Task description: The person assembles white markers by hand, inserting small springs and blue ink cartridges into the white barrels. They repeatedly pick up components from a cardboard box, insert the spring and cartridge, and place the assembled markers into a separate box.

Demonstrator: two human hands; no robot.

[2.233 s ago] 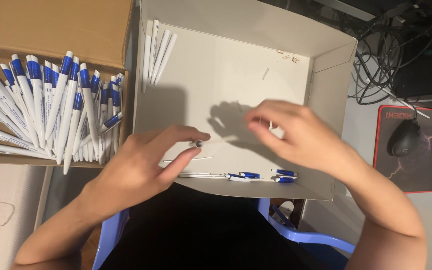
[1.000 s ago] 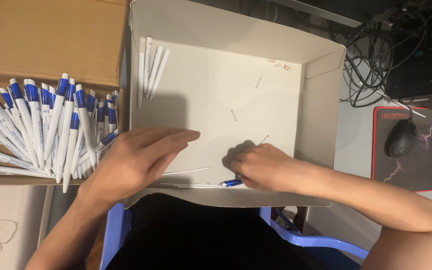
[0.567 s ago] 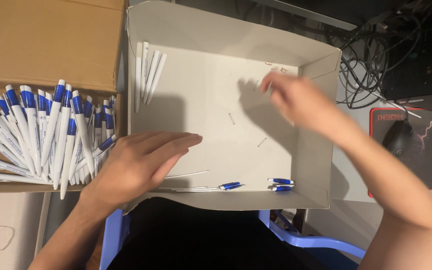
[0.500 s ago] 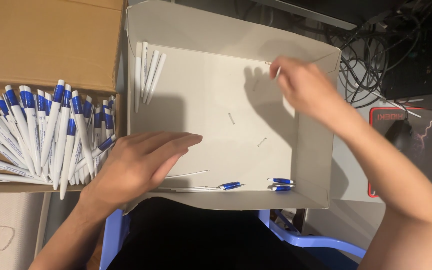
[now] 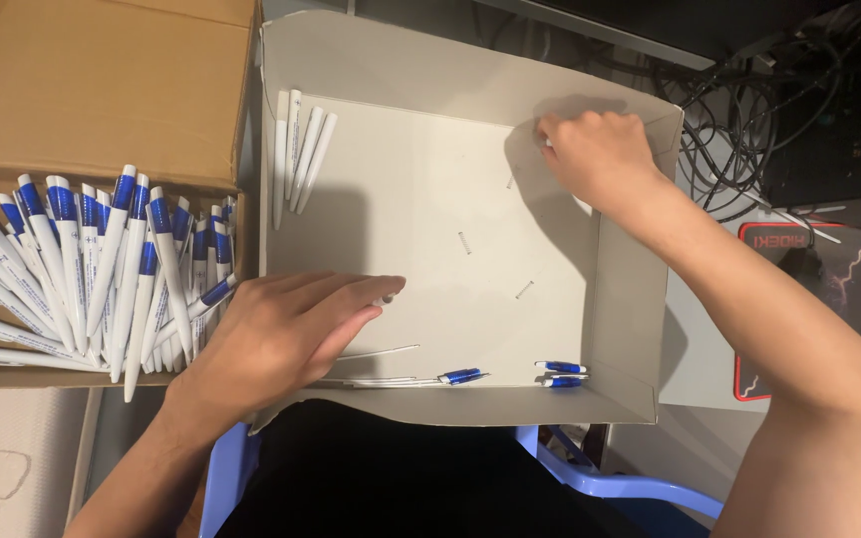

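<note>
My left hand [image 5: 291, 339] lies in the near-left part of a shallow pale cardboard box [image 5: 630, 329], fingers together; a white pen tip [image 5: 387, 298] pokes out at its fingertips. My right hand [image 5: 595, 154] reaches into the box's far-right corner with its fingers curled down, so whatever is under them is hidden. Several white pen barrels [image 5: 299, 149] lie at the far left of the box. Two small springs [image 5: 464, 242] rest on the box floor. Thin white refills [image 5: 381, 352] and blue pen pieces [image 5: 560, 374] lie along the near wall.
A brown carton [image 5: 102, 90] on the left holds several assembled blue-and-white pens [image 5: 102, 269]. Tangled cables [image 5: 749, 100] and a dark mouse pad [image 5: 829, 289] lie to the right. A blue plastic stool [image 5: 590, 478] shows below the box.
My right hand rose from the near wall of the box and moved across to the far-right corner. My left hand has stayed in place, fingers flattened.
</note>
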